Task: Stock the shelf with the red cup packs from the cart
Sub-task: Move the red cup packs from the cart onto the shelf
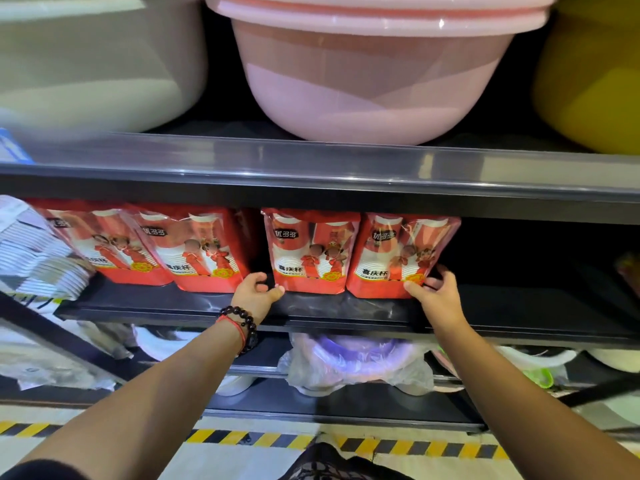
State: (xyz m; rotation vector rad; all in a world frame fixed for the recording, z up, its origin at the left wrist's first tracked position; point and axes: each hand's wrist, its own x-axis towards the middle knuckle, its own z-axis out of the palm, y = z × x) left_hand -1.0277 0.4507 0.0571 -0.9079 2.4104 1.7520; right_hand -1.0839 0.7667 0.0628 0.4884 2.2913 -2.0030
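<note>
Spanning the whole view, a dark metal shelf (311, 306) runs across at mid height, with a second shelf board (311, 174) above it carrying a white basin (86, 64), a pink basin (374, 71) and a yellow basin (595, 81). Four red cup packs stand upright in a row on the middle shelf: a far-left pack (100, 244), a second pack (197, 251), a third pack (310, 251) and a right pack (401, 254). The third and right packs touch side by side. The left hand (256, 292) curls round the third pack's lower left corner, thumb at its front edge. The right hand (436, 289) pinches the right pack's lower right corner, fingers behind, thumb in front. A dark bead bracelet (246, 323) circles the left wrist.
</note>
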